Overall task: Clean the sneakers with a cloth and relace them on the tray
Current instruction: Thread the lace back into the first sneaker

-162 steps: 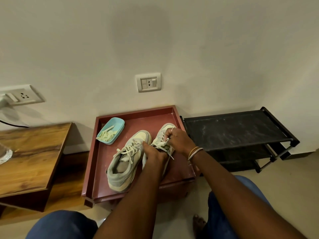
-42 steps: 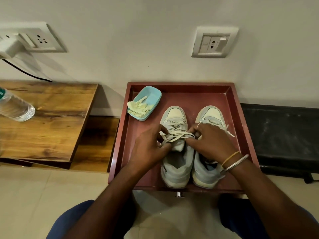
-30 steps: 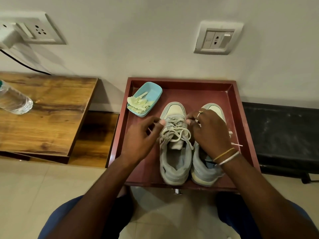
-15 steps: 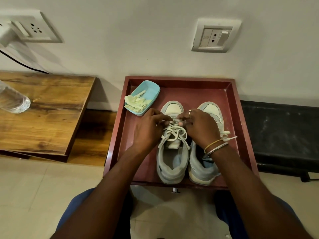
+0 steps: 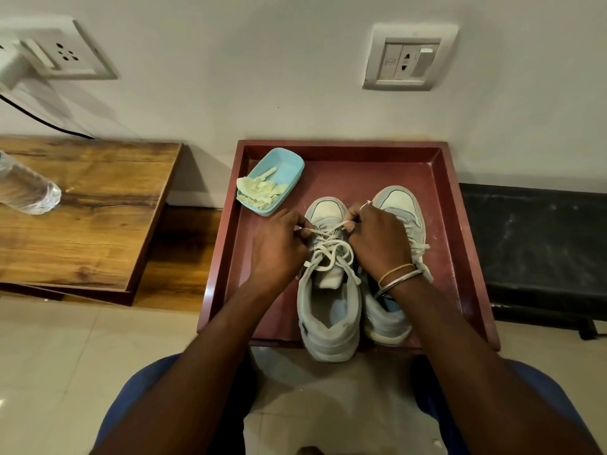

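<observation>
Head view: left hand (image 5: 279, 247) and right hand (image 5: 381, 244) pinch the lace (image 5: 328, 256) of one sneaker (image 5: 328, 320) on the tray (image 5: 341, 152).

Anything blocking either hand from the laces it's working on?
Nothing visible. The left hand and right hand pinch the laces over the left sneaker. The right wrist lies across the right sneaker, which blocks nothing. The blue dish with the cloth sits farther back on the tray, clear of the laces.

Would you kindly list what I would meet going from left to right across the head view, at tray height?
Water bottle → wooden table → blue dish holding the cloth → sneaker being laced → second sneaker → black rack.
</observation>
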